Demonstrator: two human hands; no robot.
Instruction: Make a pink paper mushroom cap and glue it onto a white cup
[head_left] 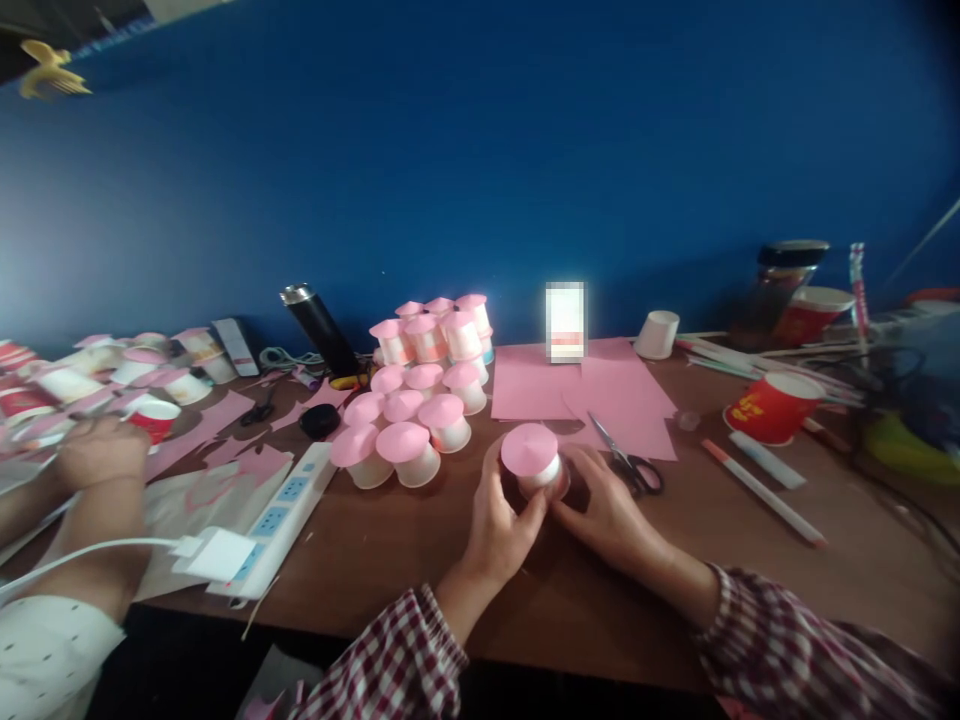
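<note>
Both hands meet around one pink-capped cup (532,462) standing upright on the surface (420,550): left hand (499,520) cups its near left side, right hand (604,505) its right, fingers curled against it. Its axis runs vertical, dead between them, neither nearer. Scissors (626,458) lie just beyond the right hand; finished cups (409,450) cluster beyond the left.

Head camera looks forward and down, close over the table (390,560).
</note>
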